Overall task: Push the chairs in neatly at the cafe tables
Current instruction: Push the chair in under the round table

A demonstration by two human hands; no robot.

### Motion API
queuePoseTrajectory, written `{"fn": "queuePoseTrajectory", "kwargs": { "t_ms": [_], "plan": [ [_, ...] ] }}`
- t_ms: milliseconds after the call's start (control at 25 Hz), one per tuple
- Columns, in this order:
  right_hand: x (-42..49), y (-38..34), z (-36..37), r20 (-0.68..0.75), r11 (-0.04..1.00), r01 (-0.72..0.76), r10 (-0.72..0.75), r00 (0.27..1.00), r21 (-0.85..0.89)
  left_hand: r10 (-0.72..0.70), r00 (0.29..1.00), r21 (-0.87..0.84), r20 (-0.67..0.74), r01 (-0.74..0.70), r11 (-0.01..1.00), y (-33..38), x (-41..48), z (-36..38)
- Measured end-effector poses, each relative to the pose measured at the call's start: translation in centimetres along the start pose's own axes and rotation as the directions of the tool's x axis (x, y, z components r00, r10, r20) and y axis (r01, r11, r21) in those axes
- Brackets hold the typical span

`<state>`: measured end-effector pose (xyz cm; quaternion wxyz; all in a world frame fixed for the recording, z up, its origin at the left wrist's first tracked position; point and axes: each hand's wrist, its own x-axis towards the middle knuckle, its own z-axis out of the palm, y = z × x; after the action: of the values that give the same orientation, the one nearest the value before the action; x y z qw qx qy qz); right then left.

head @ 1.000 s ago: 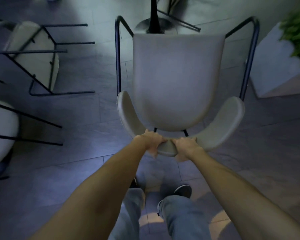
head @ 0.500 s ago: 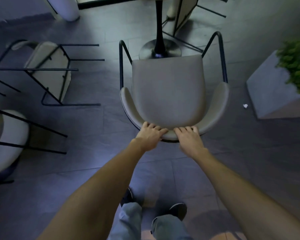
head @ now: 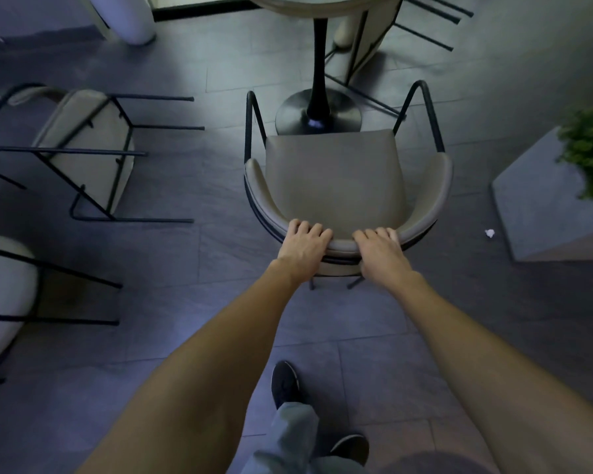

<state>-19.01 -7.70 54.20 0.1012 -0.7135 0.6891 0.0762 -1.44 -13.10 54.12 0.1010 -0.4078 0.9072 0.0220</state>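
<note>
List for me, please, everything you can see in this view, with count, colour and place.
Upright chair: one, grey-beige seat, black frame, centre, facing the table.
Table: one, pale top, black pedestal and round base, top centre.
Tipped chairs: two, pale seats, black legs, on their sides at left.
Far chair: one, pale, behind the table, partly hidden.
Planter box: one, grey, with green plant, right edge.
Paper scrap: one, white, on the floor beside the planter.
Left hand: on the chair's backrest.
Right hand: on the backrest, beside the left.
Shoes: two, dark, bottom centre.
</note>
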Motion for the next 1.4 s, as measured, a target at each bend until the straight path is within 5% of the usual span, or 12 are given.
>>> {"fn": "queuePoseTrajectory", "kwargs": {
  "t_ms": [360, 720, 1400],
  "plan": [
    [2.3, 1.3, -0.7, 0.107, 0.995, 0.096, -0.092, 0.990, -0.024, 0.043, 0.991, -0.062, -0.126, -0.052, 0.997, -1.2, 1.2, 0.3],
    [6.9, 2.4, -2.4, 0.091, 0.999, 0.032, -0.032, 0.995, 0.001, 0.014, 0.997, -0.013, -0.074, -0.015, 1.000, -3.2, 5.5, -1.5],
    [25.0, 9.5, -7.4, 0.043, 0.988, 0.155, -0.155, 0.987, 0.009, -0.199, 0.980, -0.062, 0.001, 0.199, 0.978, -9.0, 22.2, -5.0]
  ]
}}
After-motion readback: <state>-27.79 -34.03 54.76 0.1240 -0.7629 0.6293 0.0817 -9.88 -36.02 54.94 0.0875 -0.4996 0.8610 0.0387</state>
